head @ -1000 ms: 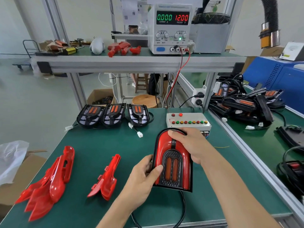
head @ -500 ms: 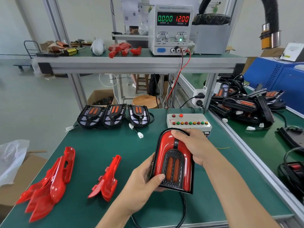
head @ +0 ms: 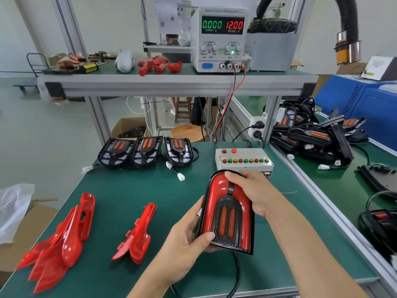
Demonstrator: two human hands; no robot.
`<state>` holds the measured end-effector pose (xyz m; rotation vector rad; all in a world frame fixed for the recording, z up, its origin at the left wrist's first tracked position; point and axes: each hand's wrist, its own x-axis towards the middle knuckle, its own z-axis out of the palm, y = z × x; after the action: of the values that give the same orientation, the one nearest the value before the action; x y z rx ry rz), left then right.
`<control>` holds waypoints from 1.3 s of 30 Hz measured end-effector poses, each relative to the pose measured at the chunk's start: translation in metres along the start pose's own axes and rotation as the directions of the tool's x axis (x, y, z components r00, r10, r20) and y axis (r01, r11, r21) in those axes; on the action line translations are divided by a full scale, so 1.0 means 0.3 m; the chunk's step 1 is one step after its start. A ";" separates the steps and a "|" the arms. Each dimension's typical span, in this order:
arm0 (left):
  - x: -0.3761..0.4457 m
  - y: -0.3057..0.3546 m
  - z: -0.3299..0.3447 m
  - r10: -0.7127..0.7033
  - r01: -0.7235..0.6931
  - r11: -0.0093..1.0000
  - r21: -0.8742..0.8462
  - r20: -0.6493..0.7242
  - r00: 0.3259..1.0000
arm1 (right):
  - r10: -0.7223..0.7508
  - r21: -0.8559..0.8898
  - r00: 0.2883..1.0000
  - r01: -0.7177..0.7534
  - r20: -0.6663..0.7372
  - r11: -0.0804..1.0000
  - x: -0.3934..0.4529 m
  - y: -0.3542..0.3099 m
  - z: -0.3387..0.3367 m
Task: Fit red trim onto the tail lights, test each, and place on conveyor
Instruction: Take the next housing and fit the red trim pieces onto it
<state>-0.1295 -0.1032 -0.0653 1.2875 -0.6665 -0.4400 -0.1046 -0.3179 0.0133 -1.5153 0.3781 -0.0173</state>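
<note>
Hands (head: 187, 239) clasped round tail light (head: 227, 214)

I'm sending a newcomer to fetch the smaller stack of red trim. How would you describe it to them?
Start at the green bench. Two piles of red trim lie on its left half; take the smaller stack, nearer the left hand. The bigger pile sits at the bench's left edge.
</note>
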 end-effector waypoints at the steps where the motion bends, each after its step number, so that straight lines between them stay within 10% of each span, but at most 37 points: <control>1: 0.000 -0.006 -0.006 -0.015 0.015 1.000 -0.006 -0.003 1.000 | -0.006 -0.017 1.000 0.006 0.001 1.000 0.001 0.003 0.001; 6: -0.007 -0.048 -0.028 -0.116 0.100 0.989 -0.109 -0.149 0.982 | -0.004 -0.068 1.000 0.006 0.025 0.998 0.003 0.021 -0.018; 11: -0.007 -0.061 -0.051 -0.174 0.081 0.960 -0.269 -0.339 0.924 | -0.200 -0.324 0.947 0.113 -0.252 0.939 -0.107 0.101 -0.086; 18: 0.010 -0.052 -0.041 -0.163 0.069 0.964 -0.257 -0.367 0.916 | -0.227 -0.933 0.974 0.084 0.002 0.351 -0.236 0.366 0.016; 25: -0.004 -0.037 -0.025 -0.182 0.084 0.958 -0.273 -0.358 0.916 | -0.242 -0.947 0.969 0.129 0.056 0.294 -0.177 0.376 0.113; 28: 0.002 -0.033 -0.037 -0.195 0.092 0.960 -0.264 -0.395 0.898 | -0.172 -0.930 0.985 0.051 -0.014 0.363 -0.179 0.361 0.079; 33: 0.010 -0.064 -0.072 -0.241 0.157 0.963 -0.219 -0.441 0.864 | -0.040 -0.302 0.989 -0.005 -0.142 0.953 -0.243 0.339 -0.069; 39: 0.026 -0.067 -0.051 -0.328 0.275 0.944 -0.181 -0.443 0.834 | -0.009 -0.020 0.964 0.004 -0.266 1.000 -0.244 0.320 -0.191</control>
<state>-0.1123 -0.1019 -0.0853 1.3327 -0.0242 -0.3939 -0.2094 -0.3491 -0.0636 -1.5370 0.5892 -0.2255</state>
